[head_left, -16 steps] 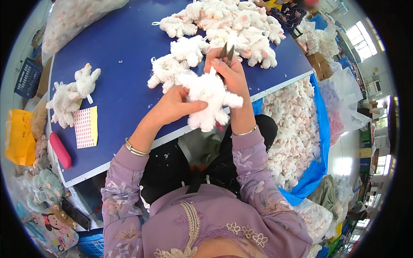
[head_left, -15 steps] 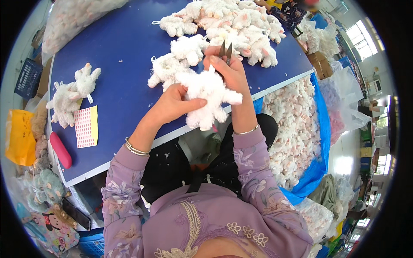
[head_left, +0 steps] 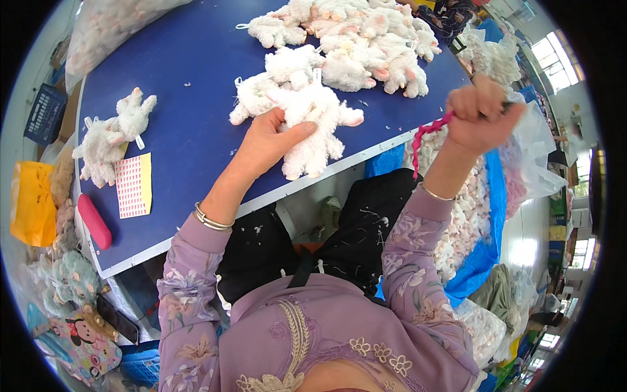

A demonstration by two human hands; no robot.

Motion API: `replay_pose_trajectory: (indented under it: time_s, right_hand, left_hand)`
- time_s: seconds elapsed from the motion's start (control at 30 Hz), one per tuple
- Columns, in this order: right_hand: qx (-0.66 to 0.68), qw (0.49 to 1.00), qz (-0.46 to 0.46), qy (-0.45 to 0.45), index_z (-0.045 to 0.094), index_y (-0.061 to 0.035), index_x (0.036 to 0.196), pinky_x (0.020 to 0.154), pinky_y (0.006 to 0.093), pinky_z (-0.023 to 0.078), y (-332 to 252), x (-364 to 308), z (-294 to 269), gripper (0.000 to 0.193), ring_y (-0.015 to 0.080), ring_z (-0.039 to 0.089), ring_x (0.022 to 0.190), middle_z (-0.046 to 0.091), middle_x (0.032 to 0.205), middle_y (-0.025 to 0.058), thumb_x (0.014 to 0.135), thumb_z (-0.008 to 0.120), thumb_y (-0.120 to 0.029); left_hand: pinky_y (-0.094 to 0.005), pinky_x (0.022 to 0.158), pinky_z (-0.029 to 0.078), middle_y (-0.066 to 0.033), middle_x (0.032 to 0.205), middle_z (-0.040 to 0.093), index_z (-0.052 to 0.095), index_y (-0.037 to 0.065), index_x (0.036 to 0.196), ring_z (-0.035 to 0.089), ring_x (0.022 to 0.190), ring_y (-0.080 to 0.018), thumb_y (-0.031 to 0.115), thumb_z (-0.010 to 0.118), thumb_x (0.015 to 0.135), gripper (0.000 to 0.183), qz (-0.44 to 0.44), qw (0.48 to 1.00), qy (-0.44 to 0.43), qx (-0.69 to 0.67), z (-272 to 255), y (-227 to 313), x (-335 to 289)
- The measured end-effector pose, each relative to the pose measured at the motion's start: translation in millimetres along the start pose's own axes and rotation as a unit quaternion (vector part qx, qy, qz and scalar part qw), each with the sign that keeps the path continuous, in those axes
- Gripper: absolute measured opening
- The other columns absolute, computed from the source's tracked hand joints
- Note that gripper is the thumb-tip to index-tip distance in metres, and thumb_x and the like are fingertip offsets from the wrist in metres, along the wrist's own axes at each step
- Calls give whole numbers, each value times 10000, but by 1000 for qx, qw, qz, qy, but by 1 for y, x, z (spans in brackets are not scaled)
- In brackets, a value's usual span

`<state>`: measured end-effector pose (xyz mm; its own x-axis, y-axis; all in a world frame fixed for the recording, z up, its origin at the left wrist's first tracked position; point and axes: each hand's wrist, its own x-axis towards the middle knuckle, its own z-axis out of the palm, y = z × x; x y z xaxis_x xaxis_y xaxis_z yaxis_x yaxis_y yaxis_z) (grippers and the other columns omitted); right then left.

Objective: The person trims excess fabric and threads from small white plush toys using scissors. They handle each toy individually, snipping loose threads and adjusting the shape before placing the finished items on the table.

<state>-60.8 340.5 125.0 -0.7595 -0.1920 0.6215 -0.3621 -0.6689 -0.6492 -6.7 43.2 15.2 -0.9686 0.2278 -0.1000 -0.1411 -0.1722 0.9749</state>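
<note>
My left hand (head_left: pixel 264 145) pinches a white fluffy plush toy (head_left: pixel 320 124) at the table's near edge, thumb on top. The toy's small white loop tag (head_left: pixel 317 76) sticks up at its far end. Out to the right, past the table edge, my right hand (head_left: pixel 480 116) is closed around small dark snips (head_left: pixel 504 108), mostly hidden by the fingers. From it dangles a pink braided cord (head_left: pixel 421 138). Beyond the held toy lie more white plush toys (head_left: pixel 372 46) in a pile on the blue table (head_left: pixel 176 124).
Two plush toys (head_left: pixel 98 153), a sticker sheet (head_left: pixel 134 186) and a pink case (head_left: pixel 93 221) lie at the table's left. Right of my legs, a blue-lined container (head_left: pixel 473 264) holds many white plush pieces (head_left: pixel 447 248). A filled clear bag (head_left: pixel 114 32) stands far left.
My right hand has left the plush toy and swung right with the snips, over the blue-lined container. The pink cord now hangs in view. My left hand still holds the toy.
</note>
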Motion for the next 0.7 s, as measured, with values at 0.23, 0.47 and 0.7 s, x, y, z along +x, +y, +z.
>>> replay_pose_trajectory:
  time_s: [0.23,0.47,0.7]
  right_hand:
    - [-418,865,277,1,626,-11,1017,662,228,438,87,-38,44,227,58,541,758,601,815,-24,850,663,-161]
    - [-309,899,300,71,617,-21,952,618,194,389,121,-58,51,177,24,482,701,581,771,-31,872,677,-167]
    - [-166,941,262,137,589,-37,1018,437,200,293,128,-64,32,168,20,373,501,538,712,-29,893,643,-136]
  left_hand:
    - [-249,736,518,-57,996,671,604,-25,1135,631,836,-94,213,626,919,322,29,999,9,-30,-3,-9,4]
    - [-255,736,506,-61,963,673,616,-34,1109,627,838,-112,274,595,933,356,70,993,77,-51,-3,-9,6]
    - [-276,797,489,-86,1063,651,564,-30,1185,623,926,-132,269,479,985,369,89,983,124,-97,-10,-13,11]
